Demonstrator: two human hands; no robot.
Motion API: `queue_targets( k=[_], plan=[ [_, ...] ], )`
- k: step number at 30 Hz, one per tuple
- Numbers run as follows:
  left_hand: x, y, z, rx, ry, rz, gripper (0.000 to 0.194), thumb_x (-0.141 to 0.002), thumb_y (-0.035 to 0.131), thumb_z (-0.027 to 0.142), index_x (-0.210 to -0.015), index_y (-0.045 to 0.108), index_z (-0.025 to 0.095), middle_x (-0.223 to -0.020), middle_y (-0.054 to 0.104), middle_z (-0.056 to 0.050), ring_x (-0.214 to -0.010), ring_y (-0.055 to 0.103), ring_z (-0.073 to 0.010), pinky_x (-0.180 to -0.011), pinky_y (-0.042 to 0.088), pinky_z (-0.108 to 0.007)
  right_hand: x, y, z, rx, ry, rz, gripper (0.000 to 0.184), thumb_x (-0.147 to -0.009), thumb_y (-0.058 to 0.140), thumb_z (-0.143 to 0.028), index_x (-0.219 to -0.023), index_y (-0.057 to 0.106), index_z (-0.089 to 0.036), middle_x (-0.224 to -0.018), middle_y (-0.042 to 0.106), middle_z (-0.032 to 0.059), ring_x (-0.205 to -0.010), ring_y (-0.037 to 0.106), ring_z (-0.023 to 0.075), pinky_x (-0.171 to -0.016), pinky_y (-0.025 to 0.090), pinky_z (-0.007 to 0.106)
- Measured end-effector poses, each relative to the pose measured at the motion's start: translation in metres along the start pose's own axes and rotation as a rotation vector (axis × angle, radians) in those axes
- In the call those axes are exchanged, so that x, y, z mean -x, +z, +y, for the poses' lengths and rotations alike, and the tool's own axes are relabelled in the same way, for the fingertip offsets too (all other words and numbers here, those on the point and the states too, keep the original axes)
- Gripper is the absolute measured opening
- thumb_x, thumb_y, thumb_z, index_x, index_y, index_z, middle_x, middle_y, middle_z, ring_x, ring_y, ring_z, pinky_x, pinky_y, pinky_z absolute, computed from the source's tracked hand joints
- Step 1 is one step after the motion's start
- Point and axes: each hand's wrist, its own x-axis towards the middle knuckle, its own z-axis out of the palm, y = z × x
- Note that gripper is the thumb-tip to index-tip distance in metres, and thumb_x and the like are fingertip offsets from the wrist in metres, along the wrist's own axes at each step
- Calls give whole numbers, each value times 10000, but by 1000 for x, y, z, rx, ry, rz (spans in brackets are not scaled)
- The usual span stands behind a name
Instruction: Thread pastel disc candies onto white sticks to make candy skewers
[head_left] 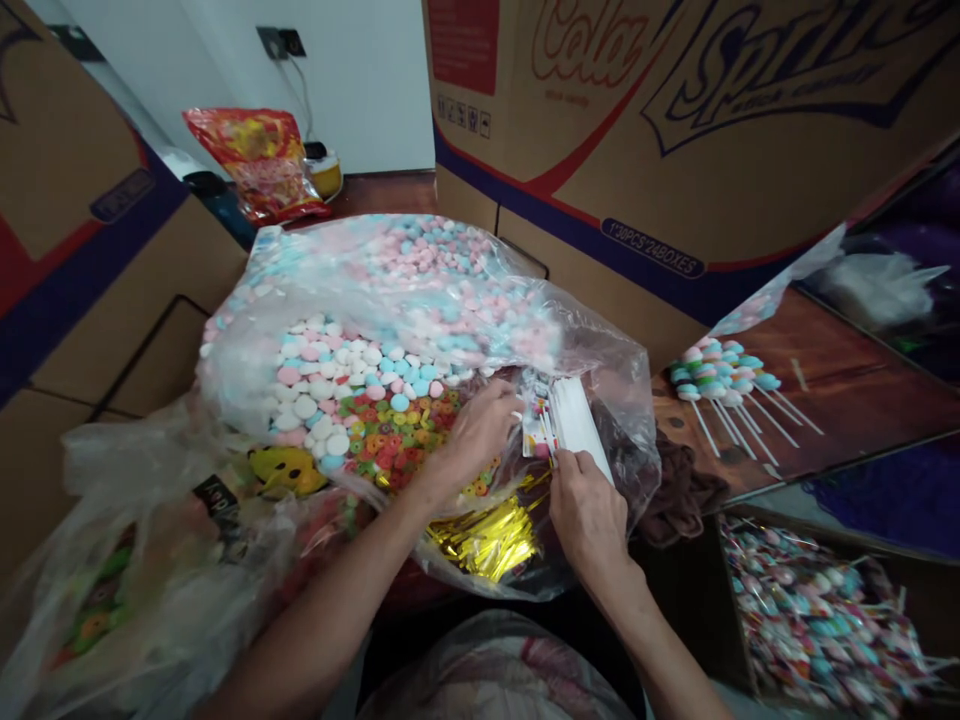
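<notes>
My left hand is closed in a pinch over a large clear plastic bag; what sits between its fingertips is too small to make out. Under and beside it lie pastel candies and ring-shaped coloured candies. My right hand has its fingers closed at the lower edge of a bundle of white sticks. Small printed wrappers lie between the two hands, left of the sticks. Gold twist ties are piled below, nearest my body.
Finished candy skewers lie on the table at right. A carton of wrapped candy sticks stands at lower right. Large cardboard boxes rise behind and at left. A red candy packet stands at the back, a plastic bag at lower left.
</notes>
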Motion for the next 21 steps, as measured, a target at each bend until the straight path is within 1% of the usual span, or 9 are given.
queue_targets(
  k=[3,6,8,11,13,14,16,18,21],
  plan=[
    [-10,10,2,-100,95,-108,240,-877,468,122,-857,698,188,-1058,635,-90,-996,577,-228,-933,443,-361,1,-7,-6,39,-2,-49,127,-930,510,-97,-952,622,-154,-858,634,76,-703,644,184,-496,274,270],
    [-14,10,2,-116,104,-121,235,-872,460,107,-842,682,182,-1006,652,-98,-992,575,-237,-957,423,-379,0,-9,-8,35,1,-78,160,-924,490,-74,-977,625,-142,-884,633,92,-720,650,194,-519,314,271],
    [-13,6,1,-32,23,-66,214,-851,467,95,-829,662,180,-953,658,-89,-942,590,-218,-911,442,-347,-2,-9,-4,-29,11,-94,183,-916,481,-68,-999,630,-135,-905,637,99,-725,649,194,-548,350,272],
    [-5,-2,-1,266,-220,29,133,-850,485,164,-830,615,182,-792,644,-39,-760,608,-176,-722,473,-284,-6,-7,8,-211,8,-82,237,-906,461,-68,-1059,632,-127,-920,647,103,-774,647,205,-633,418,281],
    [3,-8,-5,487,-364,42,108,-853,487,220,-802,576,185,-680,607,1,-633,599,-150,-597,445,-246,-7,-4,14,-335,6,-36,294,-892,440,-67,-1113,626,-122,-934,652,111,-816,644,216,-698,450,296],
    [7,-10,-7,552,-405,34,104,-845,497,233,-779,560,185,-644,590,14,-595,596,-140,-562,428,-233,-7,-2,15,-390,8,-4,324,-880,428,-66,-1135,621,-119,-941,652,117,-829,642,221,-722,462,306],
    [14,-14,-11,571,-435,20,97,-818,526,237,-741,547,183,-618,580,27,-564,602,-131,-536,410,-220,-5,0,15,-493,8,65,370,-858,402,-72,-1157,616,-115,-945,649,126,-849,640,229,-763,478,327],
    [18,-18,-15,515,-433,18,83,-802,544,233,-739,556,181,-603,588,31,-550,604,-128,-534,406,-217,-2,1,10,-612,-2,106,372,-863,390,-107,-1157,618,-118,-957,656,133,-880,641,237,-801,486,343],
    [20,-22,-18,519,-465,32,79,-811,538,250,-799,577,182,-567,607,33,-500,572,-123,-490,387,-210,3,3,2,-828,-13,72,319,-907,414,-217,-1126,632,-143,-981,689,123,-897,653,236,-796,498,334]
  ],
)
